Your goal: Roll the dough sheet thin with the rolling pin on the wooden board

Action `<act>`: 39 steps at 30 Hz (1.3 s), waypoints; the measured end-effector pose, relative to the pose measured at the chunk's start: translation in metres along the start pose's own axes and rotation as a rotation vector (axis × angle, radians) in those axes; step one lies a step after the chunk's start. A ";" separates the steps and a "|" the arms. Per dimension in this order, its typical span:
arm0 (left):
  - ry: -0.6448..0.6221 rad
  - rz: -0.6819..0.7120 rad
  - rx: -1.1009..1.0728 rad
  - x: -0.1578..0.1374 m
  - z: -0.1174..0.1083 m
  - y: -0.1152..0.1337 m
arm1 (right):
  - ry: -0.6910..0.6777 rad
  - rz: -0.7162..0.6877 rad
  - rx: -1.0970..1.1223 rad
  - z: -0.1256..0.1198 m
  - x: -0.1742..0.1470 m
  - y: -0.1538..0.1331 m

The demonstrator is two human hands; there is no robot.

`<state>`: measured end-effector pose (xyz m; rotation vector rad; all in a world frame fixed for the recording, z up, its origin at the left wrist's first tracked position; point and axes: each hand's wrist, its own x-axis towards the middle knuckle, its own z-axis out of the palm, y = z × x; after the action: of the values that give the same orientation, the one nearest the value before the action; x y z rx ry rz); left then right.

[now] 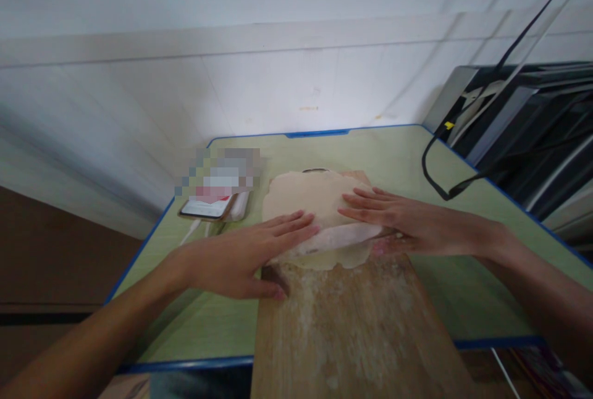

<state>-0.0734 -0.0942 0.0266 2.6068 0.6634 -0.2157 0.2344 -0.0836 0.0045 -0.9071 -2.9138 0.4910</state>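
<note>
A thin, wide sheet of pale dough (308, 194) covers the far end of a wooden board (333, 331). Across the dough lies a whitish rolling pin (345, 236), tilted slightly up to the right. My left hand (250, 257) is laid flat over the pin's left end, fingers stretched out and thumb apart near the board's left edge. Over the right end rests my right hand (393, 220), its fingers extended and somewhat spread, with the thumb lower down by the board's right side. Both palms hide the ends of the pin. Flour dusts the bare wood.
The board stands on a green table (467, 288) with a blue rim and overhangs its near edge. At the left lie a lit phone (206, 206) and white cables. A black cable (433, 180) loops over the right side, beside dark stacked items (523, 115). A white wall rises behind.
</note>
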 end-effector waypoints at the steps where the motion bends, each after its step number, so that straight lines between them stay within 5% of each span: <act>1: -0.006 0.014 -0.007 0.000 0.000 0.001 | -0.015 -0.006 0.005 -0.001 0.000 -0.002; 9: 0.022 0.103 -0.054 0.004 0.008 0.007 | -0.086 -0.030 0.029 -0.001 0.005 -0.012; 19: 0.117 -0.050 0.061 0.007 0.005 0.005 | 0.198 0.060 -0.136 0.005 0.008 -0.010; 28: 0.373 -0.241 0.231 0.016 0.010 -0.014 | 0.355 0.254 -0.058 0.009 0.011 -0.001; 39: 0.103 -0.113 0.062 0.002 -0.001 -0.002 | 0.003 0.086 0.053 -0.005 0.000 -0.006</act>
<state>-0.0724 -0.0913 0.0257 2.6569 0.8537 -0.1397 0.2321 -0.0869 0.0115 -1.0284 -2.8536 0.5687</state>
